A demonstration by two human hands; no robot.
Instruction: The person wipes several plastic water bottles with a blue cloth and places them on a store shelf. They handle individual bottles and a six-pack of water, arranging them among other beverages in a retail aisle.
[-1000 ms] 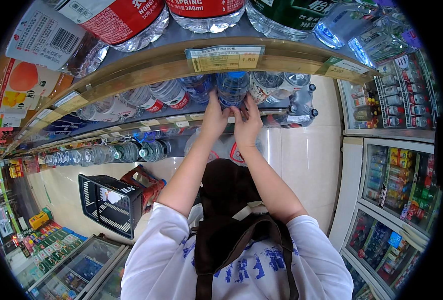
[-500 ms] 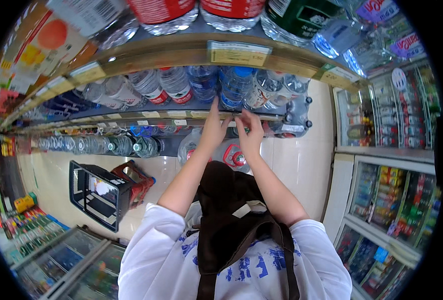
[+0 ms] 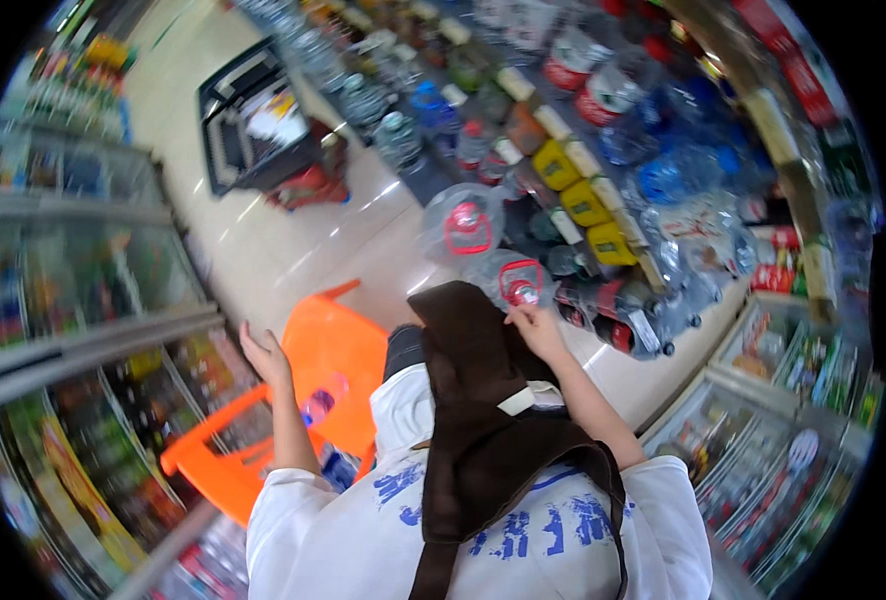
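Note:
My left hand [image 3: 264, 356] is raised with its fingers stretched out and nothing in it. It is beside an orange plastic chair [image 3: 338, 335], on whose seat lies a clear bottle [image 3: 321, 402] with a pink and blue label. My right hand [image 3: 535, 332] is in front of my dark brown apron, fingers loosely bent, with nothing visible in them. Closest to it is a large clear water jug [image 3: 508, 275] with a red handle; I cannot tell whether they touch. A second such jug [image 3: 443, 225] stands beyond it.
Shelves of bottles with yellow price tags [image 3: 583, 203] run along the far right. Wrapped dark bottles [image 3: 618, 318] sit at the shelf end. A black basket [image 3: 225, 165] with things inside stands at the far left. Glass-door fridges [image 3: 93, 265] line the left; more coolers are at right.
My view has swung left, bringing the orange chair into sight. Both hands have come away from the shelf bottles. The left hand has gone out to the left; the right has drawn back nearer my body.

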